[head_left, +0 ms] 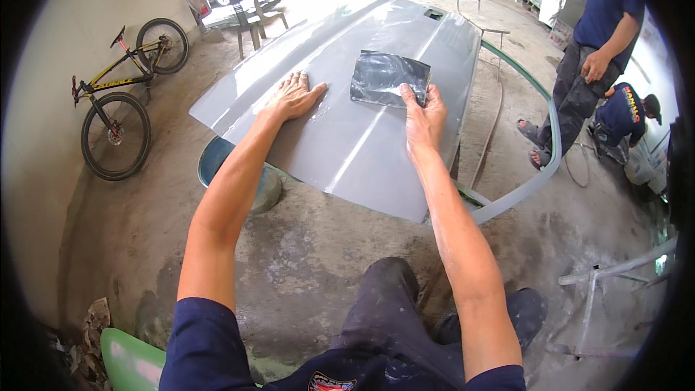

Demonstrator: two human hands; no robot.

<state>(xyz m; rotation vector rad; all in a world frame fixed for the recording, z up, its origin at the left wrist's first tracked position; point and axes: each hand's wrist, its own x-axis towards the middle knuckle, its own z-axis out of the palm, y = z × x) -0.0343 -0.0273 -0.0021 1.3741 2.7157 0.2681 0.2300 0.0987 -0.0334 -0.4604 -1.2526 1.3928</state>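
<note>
A grey car door panel point(340, 152) lies raised in front of me, its surface wet and shiny in places. My left hand point(295, 94) rests flat on it, fingers stretched out and holding nothing. Over the right part of the panel, my right hand point(426, 112) pinches a dark sheet of sandpaper point(387, 76) by its lower right corner, thumb on top. The sheet is creased, with pale smears across its face. Whether it touches the panel I cannot tell.
The door's curved window frame point(554, 130) juts out to the right. A round container point(268, 192) stands under the left edge. A bicycle point(119, 98) leans along the left wall; a chair point(246, 14) stands far left. Two people, one standing point(601, 22) and one crouching point(621, 119), are at right.
</note>
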